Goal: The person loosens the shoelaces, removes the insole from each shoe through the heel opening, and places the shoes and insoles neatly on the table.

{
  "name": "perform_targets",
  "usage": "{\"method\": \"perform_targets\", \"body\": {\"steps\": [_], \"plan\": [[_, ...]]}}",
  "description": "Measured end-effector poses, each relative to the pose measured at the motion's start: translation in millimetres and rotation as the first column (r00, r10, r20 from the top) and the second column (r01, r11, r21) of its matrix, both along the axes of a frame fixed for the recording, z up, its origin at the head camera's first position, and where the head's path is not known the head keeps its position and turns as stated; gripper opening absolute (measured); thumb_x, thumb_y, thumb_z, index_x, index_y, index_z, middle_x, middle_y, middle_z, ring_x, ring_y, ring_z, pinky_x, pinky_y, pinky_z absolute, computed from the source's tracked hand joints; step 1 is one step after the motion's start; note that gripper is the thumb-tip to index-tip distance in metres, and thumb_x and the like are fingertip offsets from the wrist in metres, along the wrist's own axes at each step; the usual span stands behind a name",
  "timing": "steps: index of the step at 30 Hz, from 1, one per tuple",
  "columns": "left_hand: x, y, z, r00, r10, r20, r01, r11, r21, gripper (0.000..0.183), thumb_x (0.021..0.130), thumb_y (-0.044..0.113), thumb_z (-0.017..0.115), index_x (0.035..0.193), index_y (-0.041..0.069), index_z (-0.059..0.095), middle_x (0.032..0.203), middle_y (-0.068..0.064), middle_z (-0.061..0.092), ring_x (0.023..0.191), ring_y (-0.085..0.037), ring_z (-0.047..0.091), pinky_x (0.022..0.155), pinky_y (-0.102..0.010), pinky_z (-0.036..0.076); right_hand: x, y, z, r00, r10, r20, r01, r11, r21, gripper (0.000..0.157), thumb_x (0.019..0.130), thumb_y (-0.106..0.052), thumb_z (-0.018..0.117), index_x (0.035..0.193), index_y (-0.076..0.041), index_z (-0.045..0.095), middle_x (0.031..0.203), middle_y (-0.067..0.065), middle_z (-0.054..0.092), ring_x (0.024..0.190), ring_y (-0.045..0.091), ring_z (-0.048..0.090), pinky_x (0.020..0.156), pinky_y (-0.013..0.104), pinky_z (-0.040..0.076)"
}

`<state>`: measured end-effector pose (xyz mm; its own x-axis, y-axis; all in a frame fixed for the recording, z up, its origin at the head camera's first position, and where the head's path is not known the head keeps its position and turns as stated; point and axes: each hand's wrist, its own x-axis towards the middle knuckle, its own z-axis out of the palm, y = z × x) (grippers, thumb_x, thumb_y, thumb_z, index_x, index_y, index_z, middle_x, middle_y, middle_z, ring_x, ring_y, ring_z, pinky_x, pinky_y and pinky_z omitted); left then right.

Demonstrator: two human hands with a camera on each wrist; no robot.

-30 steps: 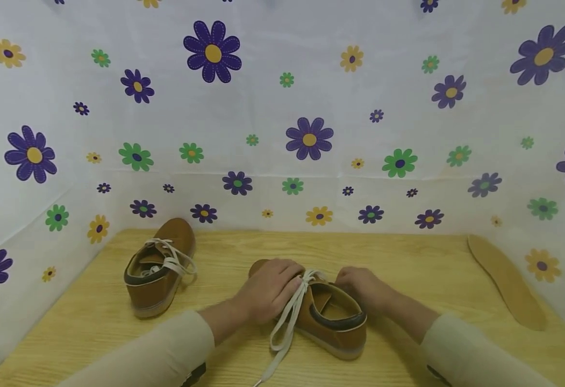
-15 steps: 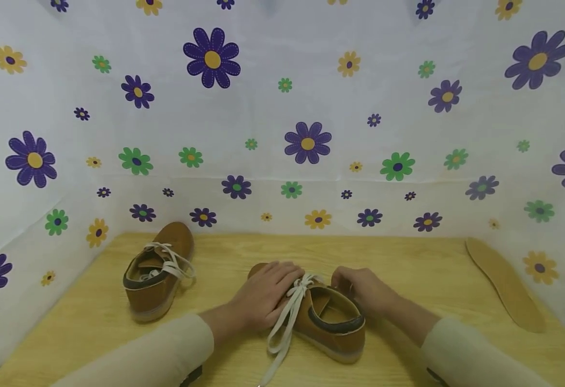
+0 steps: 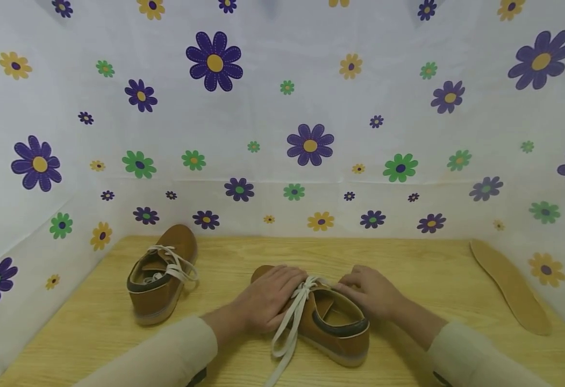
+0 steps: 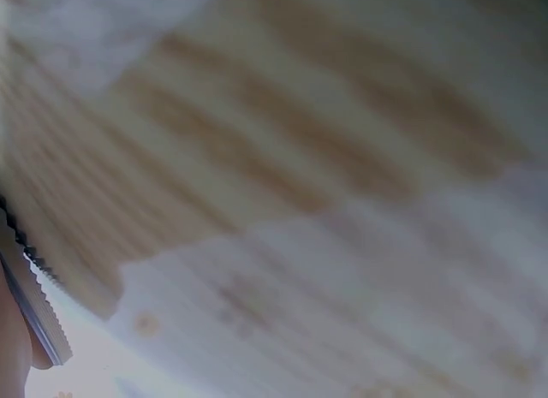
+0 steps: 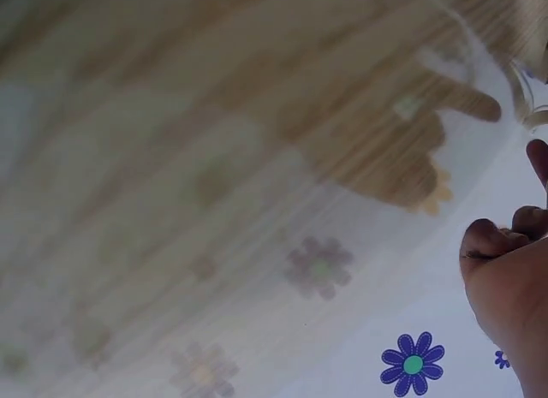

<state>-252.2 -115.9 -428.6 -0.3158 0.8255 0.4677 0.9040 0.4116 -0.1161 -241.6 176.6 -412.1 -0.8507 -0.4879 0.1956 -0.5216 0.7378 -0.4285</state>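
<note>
A brown lace-up shoe with a dark padded collar lies at the middle of the table, toe to the far left. My left hand grips its front part, fingers across the top and thumb along the near side. In the left wrist view the edge of the sole shows at the far left. White shoelaces trail from the knot over the near side onto the table. At the far side of the opening my right hand pinches a lace beside the knot; its remaining fingers curl in the right wrist view.
A second brown shoe with white laces stands upright at the left. A tan insole lies along the right edge of the wooden table. White cloth with printed flowers encloses the back and sides.
My right hand's fingers have shifted and straightened somewhat at the far side of the shoe. The left hand stays on its front, and the two shoes and the insole keep their places.
</note>
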Motion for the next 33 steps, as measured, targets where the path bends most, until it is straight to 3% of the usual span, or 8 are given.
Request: {"method": "perform_targets", "body": {"steps": [4, 6, 9, 16, 23, 29, 33], "plan": [[-1.3, 0.3, 0.5, 0.999, -0.010, -0.046, 0.010, 1.000, -0.008, 0.066, 0.106, 0.043, 0.016, 0.143, -0.005, 0.043, 0.139, -0.016, 0.054, 0.132, -0.028, 0.051, 0.113, -0.046, 0.041, 0.0, 0.3, 0.4, 0.999, 0.028, -0.044, -0.028, 1.000, 0.010, 0.024, 0.100, -0.030, 0.059, 0.084, -0.020, 0.075, 0.078, -0.008, 0.044, 0.078, 0.011, 0.036, 0.071, 0.027, 0.033], [-1.3, -0.4, 0.9, 0.999, -0.005, -0.047, 0.004, 1.000, -0.016, 0.068, 0.106, 0.044, 0.014, 0.143, -0.004, 0.044, 0.139, -0.015, 0.054, 0.131, -0.027, 0.051, 0.113, -0.046, 0.041, -0.9, -0.8, 0.5, 0.996, 0.051, -0.079, -0.051, 0.999, 0.010, 0.028, 0.099, -0.027, 0.060, 0.074, -0.021, 0.069, 0.075, -0.009, 0.044, 0.077, 0.011, 0.036, 0.071, 0.026, 0.033], [-0.8, -0.8, 1.7, 0.999, 0.002, -0.045, -0.003, 1.000, -0.026, 0.067, 0.106, 0.045, 0.015, 0.143, -0.003, 0.043, 0.138, -0.014, 0.054, 0.131, -0.026, 0.051, 0.113, -0.045, 0.041, -1.9, -2.5, 0.8, 0.995, 0.070, -0.072, -0.071, 0.997, -0.007, 0.034, 0.102, -0.031, 0.057, 0.070, -0.021, 0.064, 0.072, -0.012, 0.049, 0.071, 0.006, 0.043, 0.067, 0.023, 0.039], [-0.9, 2.3, 1.0, 0.998, 0.012, -0.069, -0.014, 0.999, -0.037, 0.065, 0.106, 0.045, 0.017, 0.143, -0.001, 0.044, 0.138, -0.013, 0.055, 0.130, -0.025, 0.052, 0.112, -0.043, 0.041, 0.7, 0.5, 1.8, 0.997, 0.066, -0.035, -0.069, 0.993, -0.098, 0.019, 0.103, -0.015, 0.054, 0.106, -0.012, 0.072, 0.076, -0.010, 0.065, 0.068, -0.001, 0.055, 0.066, 0.023, 0.050], [-0.7, 1.9, 2.3, 0.998, 0.008, -0.062, -0.010, 0.999, -0.036, 0.066, 0.106, 0.048, 0.015, 0.144, 0.001, 0.043, 0.138, -0.012, 0.054, 0.130, -0.024, 0.051, 0.113, -0.042, 0.040, 1.8, 0.9, 4.0, 0.997, 0.073, -0.010, -0.074, 0.980, -0.185, 0.018, 0.100, -0.005, 0.055, 0.093, -0.007, 0.071, 0.085, -0.001, 0.070, 0.076, 0.004, 0.061, 0.069, 0.022, 0.054], [-0.3, 2.9, 2.0, 0.998, 0.021, -0.056, -0.023, 0.999, -0.039, 0.065, 0.106, 0.048, 0.018, 0.144, 0.001, 0.043, 0.138, -0.011, 0.054, 0.130, -0.023, 0.051, 0.113, -0.041, 0.039, -0.2, 1.7, 3.7, 0.996, 0.092, -0.020, -0.094, 0.983, -0.159, 0.016, 0.098, -0.006, 0.058, 0.100, -0.007, 0.074, 0.085, -0.003, 0.070, 0.073, 0.001, 0.057, 0.066, 0.022, 0.051], [0.2, 3.2, 3.2, 0.999, 0.025, -0.040, -0.026, 0.999, -0.042, 0.067, 0.106, 0.049, 0.014, 0.144, 0.002, 0.043, 0.138, -0.010, 0.054, 0.130, -0.023, 0.050, 0.114, -0.041, 0.038, 0.0, 2.1, 2.0, 0.994, 0.111, -0.021, -0.113, 0.969, -0.218, 0.020, 0.099, -0.003, 0.055, 0.109, -0.004, 0.073, 0.089, 0.000, 0.070, 0.079, 0.006, 0.061, 0.071, 0.026, 0.053]]}}
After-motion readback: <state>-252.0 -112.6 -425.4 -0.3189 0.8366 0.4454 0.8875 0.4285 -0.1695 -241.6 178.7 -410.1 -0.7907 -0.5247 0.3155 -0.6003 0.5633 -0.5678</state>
